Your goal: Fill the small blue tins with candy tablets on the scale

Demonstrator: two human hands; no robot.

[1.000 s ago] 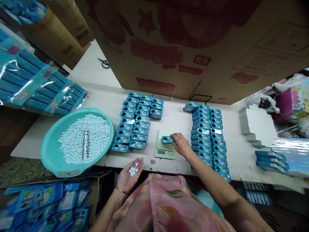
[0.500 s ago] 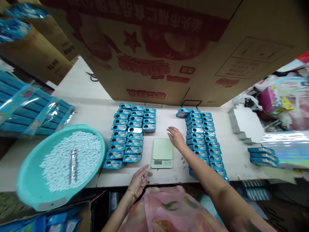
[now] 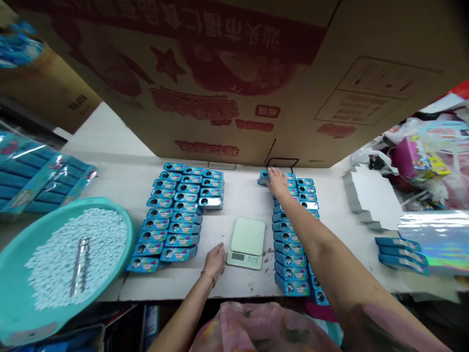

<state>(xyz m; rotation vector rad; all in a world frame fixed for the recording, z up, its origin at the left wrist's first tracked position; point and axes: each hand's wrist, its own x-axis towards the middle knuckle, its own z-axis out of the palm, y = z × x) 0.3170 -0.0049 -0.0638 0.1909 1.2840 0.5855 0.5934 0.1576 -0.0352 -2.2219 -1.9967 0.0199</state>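
The right hand [image 3: 278,182] touched a small, blue, rectangular box [image 3: 263,178] on the white table [image 3: 242,195], the left hand [image 3: 215,260] beside a flat, pale-green scale [image 3: 248,236]; whether either grip was closed, I couldn't tell

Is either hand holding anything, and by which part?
The right hand covers the right end of a blue tin, but a firm hold is unclear. Whether the left hand holds anything cannot be told.

Small packing workshop, by look of it. White worktable [image 3: 164,284] with rows of matching small blue boxes [image 3: 183,228], digital scale [image 3: 248,237], wide green basin [image 3: 12,274] of pale tablets [image 3: 100,239]. Large printed carton [image 3: 220,73] at back; plastic-wrapped blue packs [image 3: 31,178] at left; mixed clutter [image 3: 410,154] at right.
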